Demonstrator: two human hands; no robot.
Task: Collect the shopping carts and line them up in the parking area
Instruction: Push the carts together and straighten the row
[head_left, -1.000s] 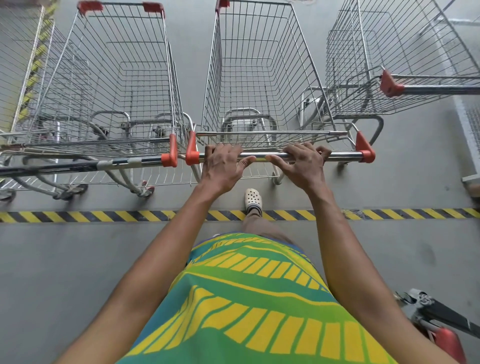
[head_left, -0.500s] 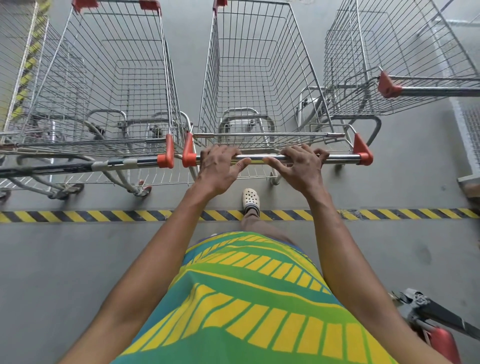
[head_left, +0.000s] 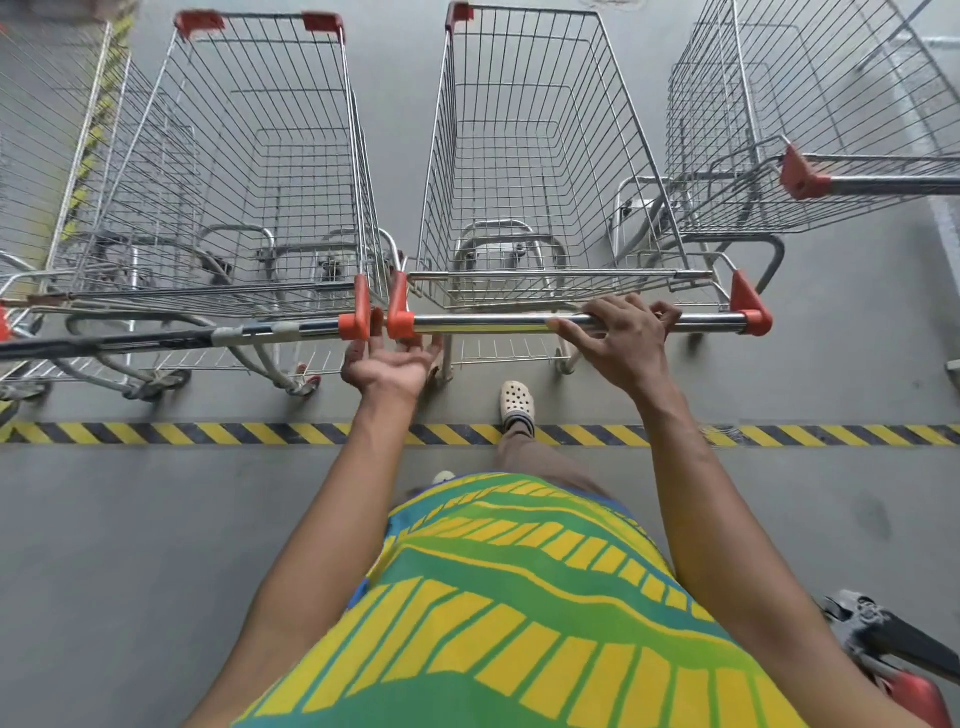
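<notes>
While my right hand (head_left: 621, 340) wraps the shiny steel handlebar (head_left: 519, 323) of the middle wire shopping cart (head_left: 530, 171), my left hand (head_left: 387, 364) hangs loose and empty just under the bar's orange end cap (head_left: 399, 314). That bar runs left-right straight ahead, so left is nearer the neighbouring wire cart (head_left: 234, 171), parked touching alongside past the yellow-black striped floor line (head_left: 208, 434).
</notes>
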